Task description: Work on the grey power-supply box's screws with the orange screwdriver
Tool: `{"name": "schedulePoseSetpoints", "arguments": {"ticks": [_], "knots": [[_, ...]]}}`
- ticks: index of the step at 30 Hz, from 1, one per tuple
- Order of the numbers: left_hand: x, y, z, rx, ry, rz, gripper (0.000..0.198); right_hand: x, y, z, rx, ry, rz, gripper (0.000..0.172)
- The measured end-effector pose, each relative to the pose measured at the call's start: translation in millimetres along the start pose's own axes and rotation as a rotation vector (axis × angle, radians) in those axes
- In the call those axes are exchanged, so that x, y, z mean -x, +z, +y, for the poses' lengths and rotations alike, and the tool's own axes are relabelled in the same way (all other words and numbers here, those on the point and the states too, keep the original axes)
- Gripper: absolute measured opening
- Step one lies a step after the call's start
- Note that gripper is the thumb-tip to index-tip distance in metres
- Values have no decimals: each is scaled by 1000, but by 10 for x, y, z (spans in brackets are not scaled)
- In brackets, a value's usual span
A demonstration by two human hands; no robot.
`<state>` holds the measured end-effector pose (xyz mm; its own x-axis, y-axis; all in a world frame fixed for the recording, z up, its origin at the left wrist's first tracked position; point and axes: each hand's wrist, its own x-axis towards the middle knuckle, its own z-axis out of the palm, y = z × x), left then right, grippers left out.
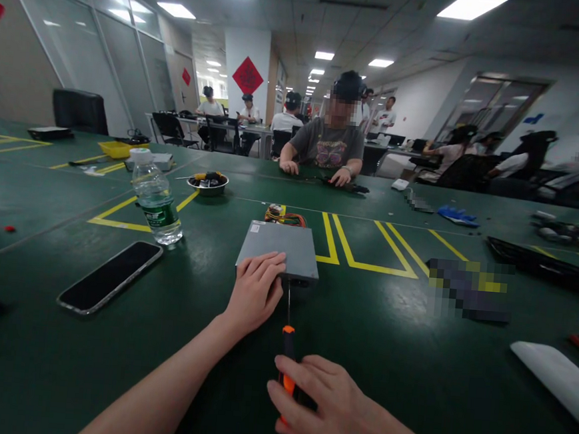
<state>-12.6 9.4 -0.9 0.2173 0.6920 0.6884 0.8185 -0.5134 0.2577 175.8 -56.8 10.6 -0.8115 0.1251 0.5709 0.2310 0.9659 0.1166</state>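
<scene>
A grey metal computer power supply unit [297, 248] lies flat on the green table in front of me, with a bundle of coloured wires [287, 218] at its far side. My left hand [258, 291] grips its near left corner, fingers across the top and thumb down by the front side. In my right hand [320, 400] is a screwdriver [288, 340] with an orange and black handle, held closed between thumb and fingers. Its thin shaft points away from me and reaches the unit's near side. The tip's exact contact is too small to make out.
Left of the unit stand a water bottle [158, 200] and a phone [112, 276]. Beyond them is a metal bowl [208, 185] holding tools. Yellow tape [380, 271] marks the table. Across it, a person [325, 146] handles dark parts. A white object [555, 378] lies at right.
</scene>
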Motion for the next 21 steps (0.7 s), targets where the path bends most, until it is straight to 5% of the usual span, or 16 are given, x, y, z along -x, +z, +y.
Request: {"name": "schedulePoseSetpoints", "arguments": {"ticks": [6, 13, 21], "knots": [[12, 15, 6, -5, -10, 17, 21, 80, 93, -18, -4, 59, 139, 21], [13, 25, 20, -31, -9, 36, 23, -49, -15, -47, 1, 59, 8, 28], [16, 30, 17, -40, -18, 36, 23, 48, 106, -34, -32, 65, 82, 21]]}}
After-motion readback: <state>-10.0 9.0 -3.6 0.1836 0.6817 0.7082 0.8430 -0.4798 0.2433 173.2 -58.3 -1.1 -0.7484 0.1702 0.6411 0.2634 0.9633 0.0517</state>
